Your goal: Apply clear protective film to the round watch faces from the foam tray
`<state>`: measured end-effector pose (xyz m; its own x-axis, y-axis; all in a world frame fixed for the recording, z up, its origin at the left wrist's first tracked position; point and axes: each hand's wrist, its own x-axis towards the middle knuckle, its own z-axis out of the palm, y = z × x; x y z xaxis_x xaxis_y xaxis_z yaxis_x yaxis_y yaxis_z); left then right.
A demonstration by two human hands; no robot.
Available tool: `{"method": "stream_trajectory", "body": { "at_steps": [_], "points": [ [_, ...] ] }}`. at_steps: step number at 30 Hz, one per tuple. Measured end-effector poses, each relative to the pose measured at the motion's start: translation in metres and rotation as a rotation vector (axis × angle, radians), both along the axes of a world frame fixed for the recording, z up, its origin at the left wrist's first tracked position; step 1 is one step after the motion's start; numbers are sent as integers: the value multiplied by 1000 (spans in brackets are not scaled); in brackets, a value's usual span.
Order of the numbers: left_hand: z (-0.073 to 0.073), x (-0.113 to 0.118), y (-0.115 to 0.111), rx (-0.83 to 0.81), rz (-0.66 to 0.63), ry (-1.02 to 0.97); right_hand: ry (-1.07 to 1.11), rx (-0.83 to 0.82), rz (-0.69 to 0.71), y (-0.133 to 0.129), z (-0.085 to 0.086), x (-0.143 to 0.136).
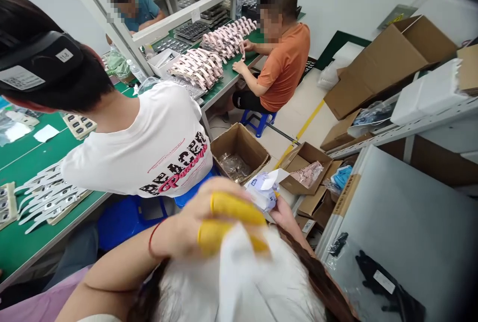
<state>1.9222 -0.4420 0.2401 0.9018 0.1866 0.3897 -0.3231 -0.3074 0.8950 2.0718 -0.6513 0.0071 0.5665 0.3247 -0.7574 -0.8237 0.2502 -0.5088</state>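
My left hand (214, 217), with yellow finger cots on several fingers and a red cord at the wrist, is raised close to the camera and blurred. Its fingers are closed on a white tissue (233, 267) that hangs down in front of my white top. Farther out and to the right, my right hand (284, 212) grips a white and blue-purple tissue pack (263, 191). A white sheet sticks up from the top of that pack. Part of my right hand is hidden behind the left one.
A co-worker in a white shirt (145, 138) sits close on the left at a green bench (93, 202). Another in orange (287, 63) handles pink straps (197, 67). Cardboard boxes (254, 143) stand on the floor ahead; a large grey panel (411, 222) is at right.
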Motion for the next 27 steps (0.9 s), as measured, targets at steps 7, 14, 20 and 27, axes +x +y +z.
{"method": "stream_trajectory", "body": {
  "at_steps": [7,14,20,27],
  "points": [
    [-119,110,13,301,225,335,-186,-47,-68,-12,20,20],
    [-121,82,-29,299,229,365,-414,-6,290,31,40,46],
    [-112,15,-29,-53,330,318,-448,125,884,85,38,-1],
    [-113,-84,-40,-803,788,3,-274,303,1342,136,40,-92]
  ]
}}
